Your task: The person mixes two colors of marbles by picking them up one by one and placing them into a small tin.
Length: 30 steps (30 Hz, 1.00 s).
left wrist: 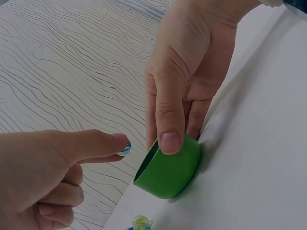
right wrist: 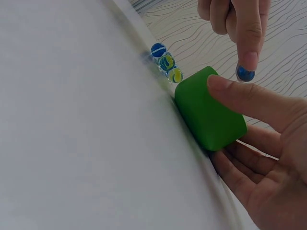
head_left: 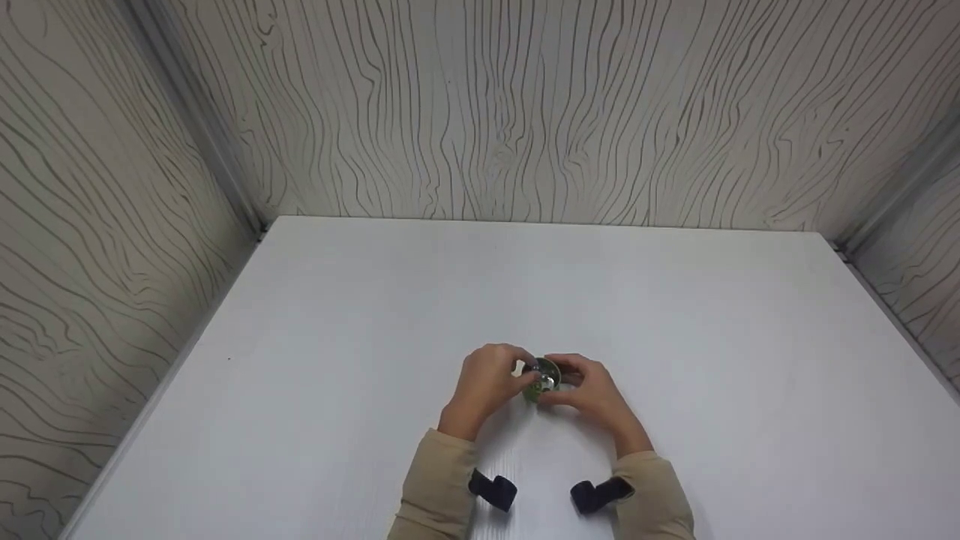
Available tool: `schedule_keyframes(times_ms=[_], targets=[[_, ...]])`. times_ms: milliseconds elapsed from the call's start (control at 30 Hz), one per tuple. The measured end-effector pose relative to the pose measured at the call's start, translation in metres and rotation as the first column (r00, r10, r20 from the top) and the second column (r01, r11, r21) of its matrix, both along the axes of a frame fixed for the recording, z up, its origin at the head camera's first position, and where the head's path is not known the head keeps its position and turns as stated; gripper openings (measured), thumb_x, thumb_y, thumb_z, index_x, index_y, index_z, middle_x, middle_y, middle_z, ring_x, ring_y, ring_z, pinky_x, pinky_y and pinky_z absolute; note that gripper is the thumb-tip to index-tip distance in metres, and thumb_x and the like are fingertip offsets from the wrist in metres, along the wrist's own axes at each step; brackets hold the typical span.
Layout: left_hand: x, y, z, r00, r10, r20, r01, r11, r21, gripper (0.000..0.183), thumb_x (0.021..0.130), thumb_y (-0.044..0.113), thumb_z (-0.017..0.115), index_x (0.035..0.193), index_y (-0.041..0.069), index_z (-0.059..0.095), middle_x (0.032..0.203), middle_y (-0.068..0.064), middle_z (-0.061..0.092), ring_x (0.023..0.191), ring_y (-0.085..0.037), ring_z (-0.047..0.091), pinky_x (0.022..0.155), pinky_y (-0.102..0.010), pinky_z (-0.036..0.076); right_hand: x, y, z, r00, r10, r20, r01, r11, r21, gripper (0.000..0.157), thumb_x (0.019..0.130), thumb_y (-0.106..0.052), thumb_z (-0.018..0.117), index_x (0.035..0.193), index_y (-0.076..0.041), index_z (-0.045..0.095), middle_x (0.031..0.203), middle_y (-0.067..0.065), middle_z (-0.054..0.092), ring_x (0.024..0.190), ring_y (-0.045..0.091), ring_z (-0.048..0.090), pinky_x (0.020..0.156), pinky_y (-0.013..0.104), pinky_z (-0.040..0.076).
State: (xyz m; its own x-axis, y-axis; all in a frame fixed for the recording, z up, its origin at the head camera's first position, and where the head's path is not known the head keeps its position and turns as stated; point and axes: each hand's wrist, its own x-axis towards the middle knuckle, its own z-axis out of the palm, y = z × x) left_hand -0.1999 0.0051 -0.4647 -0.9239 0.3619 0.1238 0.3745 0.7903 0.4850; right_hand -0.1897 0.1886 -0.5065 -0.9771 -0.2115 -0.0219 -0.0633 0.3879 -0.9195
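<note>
the left hand (head_left: 491,379) is pinching a marble (right wrist: 245,73) just above the green cup (left wrist: 172,167), which the right hand (head_left: 592,386) is gripping on the bench (head_left: 337,300). filling seems to be underway; dropping is probably calling for parting fingers over the mouth. other marbles (right wrist: 166,62) are sitting just beside; bench edges are lying well apart, leaving sideways room.
</note>
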Motion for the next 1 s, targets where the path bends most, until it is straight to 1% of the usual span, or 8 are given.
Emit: schedule_keyframes(times_ms=[267, 467, 533, 567, 667, 767, 900, 1000], targets=[[0.0001, 0.0037, -0.0033, 1.0, -0.016, -0.012, 0.016, 1.0, -0.017, 0.018, 0.085, 0.028, 0.072, 0.099, 0.017, 0.077, 0.081, 0.002, 0.073, 0.065, -0.004, 0.05, 0.058, -0.017, 0.037, -0.0014, 0.0007, -0.0022, 1.0, 0.01, -0.017, -0.01, 1.0, 0.003, 0.063, 0.074, -0.012, 0.082, 0.128, 0.007, 0.055, 0.125, 0.029, 0.06, 0.118, 0.041, 0.061, 0.101, 0.04, 0.048], [0.0018, 0.004, -0.0032, 0.999, -0.032, -0.037, 0.031, 0.999, -0.037, 0.019, 0.086, 0.03, 0.072, 0.098, 0.016, 0.077, 0.075, 0.003, 0.071, 0.059, -0.002, 0.039, 0.055, -0.016, 0.033, -0.0009, 0.0008, -0.0019, 1.0, 0.014, -0.015, -0.014, 1.0, 0.009, 0.062, 0.076, -0.012, 0.08, 0.129, 0.006, 0.054, 0.127, 0.028, 0.06, 0.119, 0.04, 0.06, 0.101, 0.04, 0.048], [0.0019, 0.0046, -0.0038, 0.998, -0.033, -0.044, 0.032, 0.999, -0.044, 0.019, 0.086, 0.03, 0.072, 0.097, 0.016, 0.077, 0.074, 0.003, 0.071, 0.058, -0.002, 0.037, 0.056, -0.018, 0.036, -0.0008, 0.0007, -0.0018, 1.0, 0.012, -0.013, -0.012, 1.0, 0.007, 0.062, 0.076, -0.011, 0.08, 0.129, 0.006, 0.054, 0.127, 0.028, 0.06, 0.119, 0.04, 0.06, 0.101, 0.04, 0.048], [0.0017, 0.0051, -0.0041, 0.998, -0.031, -0.047, 0.029, 0.998, -0.049, 0.019, 0.085, 0.03, 0.072, 0.097, 0.016, 0.077, 0.075, 0.004, 0.071, 0.058, -0.002, 0.037, 0.06, -0.019, 0.042, -0.001, 0.0007, -0.002, 1.0, 0.013, -0.015, -0.013, 1.0, 0.006, 0.062, 0.076, -0.011, 0.08, 0.129, 0.006, 0.054, 0.127, 0.028, 0.06, 0.119, 0.04, 0.06, 0.101, 0.04, 0.048], [0.0014, 0.0062, -0.0056, 0.999, -0.029, -0.045, 0.026, 0.998, -0.056, 0.018, 0.085, 0.03, 0.072, 0.096, 0.016, 0.077, 0.08, 0.004, 0.075, 0.059, -0.003, 0.043, 0.079, -0.034, 0.055, -0.0015, 0.0009, -0.0029, 1.0, 0.019, -0.023, -0.019, 1.0, 0.002, 0.061, 0.076, -0.011, 0.08, 0.129, 0.007, 0.054, 0.126, 0.029, 0.06, 0.118, 0.041, 0.06, 0.101, 0.039, 0.048], [0.0011, 0.0072, -0.0072, 0.999, -0.024, -0.043, 0.021, 0.997, -0.071, 0.018, 0.085, 0.03, 0.072, 0.097, 0.017, 0.077, 0.087, 0.004, 0.077, 0.067, -0.005, 0.058, 0.094, -0.048, 0.052, -0.0017, 0.0011, -0.0036, 0.999, 0.026, -0.031, -0.026, 1.0, -0.001, 0.061, 0.076, -0.01, 0.079, 0.128, 0.008, 0.054, 0.126, 0.03, 0.06, 0.118, 0.041, 0.06, 0.1, 0.039, 0.049], [0.0016, 0.0083, -0.0083, 1.0, -0.019, -0.023, 0.017, 0.997, -0.077, 0.018, 0.085, 0.03, 0.072, 0.097, 0.017, 0.077, 0.092, 0.004, 0.077, 0.079, -0.01, 0.068, 0.091, -0.043, 0.054, -0.0017, 0.0012, -0.004, 0.999, 0.03, -0.033, -0.03, 1.0, -0.001, 0.061, 0.076, -0.011, 0.08, 0.128, 0.008, 0.054, 0.126, 0.03, 0.06, 0.118, 0.042, 0.06, 0.1, 0.039, 0.049], [0.0019, 0.0091, -0.0089, 1.0, -0.013, 0.0, 0.013, 0.997, -0.077, 0.018, 0.085, 0.03, 0.072, 0.096, 0.018, 0.077, 0.093, 0.005, 0.077, 0.083, -0.011, 0.069, 0.088, -0.039, 0.054, -0.0016, 0.0015, -0.0035, 0.999, 0.032, -0.037, -0.032, 0.999, 0.003, 0.061, 0.076, -0.011, 0.08, 0.128, 0.009, 0.054, 0.126, 0.03, 0.06, 0.118, 0.042, 0.06, 0.1, 0.038, 0.049]])
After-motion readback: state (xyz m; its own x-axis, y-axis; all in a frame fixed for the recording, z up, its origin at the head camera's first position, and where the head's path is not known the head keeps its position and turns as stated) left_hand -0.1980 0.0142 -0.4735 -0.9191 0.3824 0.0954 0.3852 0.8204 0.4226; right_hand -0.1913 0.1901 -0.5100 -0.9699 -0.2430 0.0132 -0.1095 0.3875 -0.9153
